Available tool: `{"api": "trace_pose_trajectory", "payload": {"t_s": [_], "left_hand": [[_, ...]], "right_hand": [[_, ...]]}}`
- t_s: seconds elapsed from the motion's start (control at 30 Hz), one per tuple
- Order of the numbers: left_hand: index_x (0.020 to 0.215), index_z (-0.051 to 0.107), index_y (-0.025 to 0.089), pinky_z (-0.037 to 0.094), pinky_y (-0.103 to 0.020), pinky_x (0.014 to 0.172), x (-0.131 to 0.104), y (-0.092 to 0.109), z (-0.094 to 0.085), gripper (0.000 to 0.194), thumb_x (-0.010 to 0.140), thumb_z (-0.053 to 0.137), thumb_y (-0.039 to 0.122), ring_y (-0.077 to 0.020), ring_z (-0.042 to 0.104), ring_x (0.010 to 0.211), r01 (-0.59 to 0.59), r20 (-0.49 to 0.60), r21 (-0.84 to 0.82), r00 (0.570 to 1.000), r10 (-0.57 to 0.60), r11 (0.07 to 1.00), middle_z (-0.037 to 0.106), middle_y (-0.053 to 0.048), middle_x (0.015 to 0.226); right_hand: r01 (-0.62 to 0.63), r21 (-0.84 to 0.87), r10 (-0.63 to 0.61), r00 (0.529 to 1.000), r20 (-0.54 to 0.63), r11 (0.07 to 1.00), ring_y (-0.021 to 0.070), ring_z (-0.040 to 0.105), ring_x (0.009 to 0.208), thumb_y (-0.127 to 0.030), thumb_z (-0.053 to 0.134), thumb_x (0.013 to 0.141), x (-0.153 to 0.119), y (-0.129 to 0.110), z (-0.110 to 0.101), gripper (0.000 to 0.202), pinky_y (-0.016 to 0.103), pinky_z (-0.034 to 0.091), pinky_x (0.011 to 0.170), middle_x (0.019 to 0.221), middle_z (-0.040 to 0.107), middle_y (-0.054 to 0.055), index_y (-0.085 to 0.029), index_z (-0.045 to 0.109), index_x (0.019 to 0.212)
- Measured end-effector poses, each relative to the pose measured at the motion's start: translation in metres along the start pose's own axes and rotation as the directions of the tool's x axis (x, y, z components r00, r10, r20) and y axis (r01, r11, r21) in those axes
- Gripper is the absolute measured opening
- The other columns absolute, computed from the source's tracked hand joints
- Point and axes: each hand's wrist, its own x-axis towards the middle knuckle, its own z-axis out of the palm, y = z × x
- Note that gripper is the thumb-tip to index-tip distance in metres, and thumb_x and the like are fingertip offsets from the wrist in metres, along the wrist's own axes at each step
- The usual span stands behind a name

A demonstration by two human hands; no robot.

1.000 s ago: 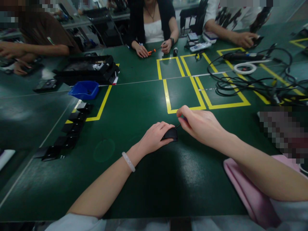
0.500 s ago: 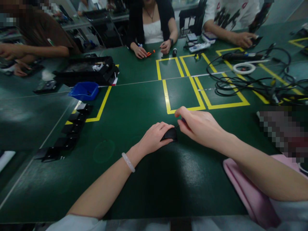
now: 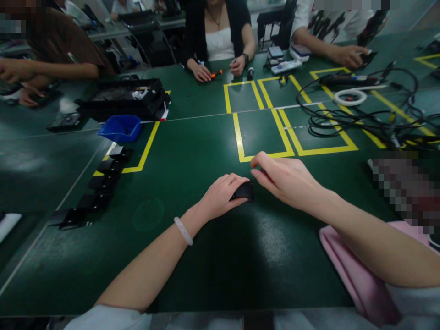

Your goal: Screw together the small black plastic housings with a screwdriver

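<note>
"One black piece (image 3: pixel 246 190) lay just nearer me than the yellow tape frame (image 3: pixel 239 137). Which hand had it?"

"Watching remotely, I saw the left hand (image 3: pixel 222 193) gripping it."

"And the right hand (image 3: pixel 290 181)?"

"It pinched a thin dark shaft (image 3: pixel 254 180), mostly hidden, near the frame's front edge."

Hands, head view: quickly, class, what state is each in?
Left hand: closed on a small black part.
Right hand: closed on a thin dark item, mostly hidden.
</note>
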Motion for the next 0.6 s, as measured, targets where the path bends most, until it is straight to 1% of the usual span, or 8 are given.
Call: {"api": "trace_pose_trajectory", "payload": {"t_s": [0.1, 0.23, 0.4, 0.53, 0.6], "left_hand": [[0.123, 0.045, 0.02, 0.043, -0.04, 0.092, -0.0001, -0.0004, 0.0003, 0.041, 0.088, 0.057, 0.039, -0.0241, 0.052, 0.103, 0.002, 0.002, 0.001, 1.0, -0.002, 1.0, 0.055, -0.008, 0.117], [0.124, 0.045, 0.02, 0.043, -0.04, 0.092, -0.0005, 0.0003, -0.0001, 0.042, 0.088, 0.056, 0.039, -0.0243, 0.052, 0.103, -0.001, 0.006, -0.013, 1.0, 0.001, 1.0, 0.055, -0.008, 0.118], [0.124, 0.046, 0.021, 0.043, -0.04, 0.092, -0.0006, 0.0012, -0.0013, 0.041, 0.089, 0.055, 0.039, -0.0242, 0.053, 0.103, 0.001, 0.0, -0.021, 1.0, -0.001, 1.0, 0.055, -0.008, 0.118], [0.125, 0.046, 0.021, 0.043, -0.04, 0.092, -0.0008, 0.0003, -0.0003, 0.04, 0.089, 0.054, 0.04, -0.0242, 0.053, 0.103, -0.001, 0.001, -0.018, 1.0, 0.001, 1.0, 0.055, -0.008, 0.118], [0.124, 0.046, 0.021, 0.043, -0.04, 0.091, -0.0009, -0.0004, 0.0008, 0.041, 0.089, 0.055, 0.04, -0.0242, 0.053, 0.102, 0.001, -0.004, -0.01, 1.0, -0.001, 1.0, 0.055, -0.008, 0.116]], "right_hand": [[-0.014, -0.048, 0.015, 0.999, 0.034, 0.999, 0.0172, 0.063, 0.063, -0.036, 0.035, 0.096, 0.0005, -0.0003, -0.0018, 0.024, 0.025, 0.028, 0.053, 0.071, 0.065, 0.001, -0.018, 0.051, 0.096], [-0.055, -0.078, 0.059, 0.997, 0.05, 0.995, 0.0175, 0.062, 0.057, -0.03, 0.035, 0.095, 0.0011, 0.0, -0.003, 0.021, 0.026, 0.025, 0.05, 0.066, 0.063, 0.0, -0.017, 0.051, 0.099], [-0.077, -0.081, 0.082, 0.995, 0.06, 0.994, 0.0182, 0.063, 0.058, -0.03, 0.033, 0.095, 0.0015, 0.0008, -0.0046, 0.022, 0.026, 0.026, 0.05, 0.067, 0.065, 0.001, -0.017, 0.05, 0.102], [-0.113, -0.129, 0.123, 0.99, 0.066, 0.985, 0.0197, 0.064, 0.06, -0.033, 0.033, 0.096, 0.0024, 0.0, -0.0033, 0.026, 0.026, 0.025, 0.051, 0.067, 0.066, 0.002, -0.017, 0.052, 0.102], [-0.115, -0.126, 0.123, 0.991, 0.061, 0.985, 0.0197, 0.064, 0.061, -0.037, 0.032, 0.097, 0.0027, -0.0007, -0.0016, 0.029, 0.026, 0.026, 0.051, 0.068, 0.067, 0.002, -0.017, 0.053, 0.1]]}}
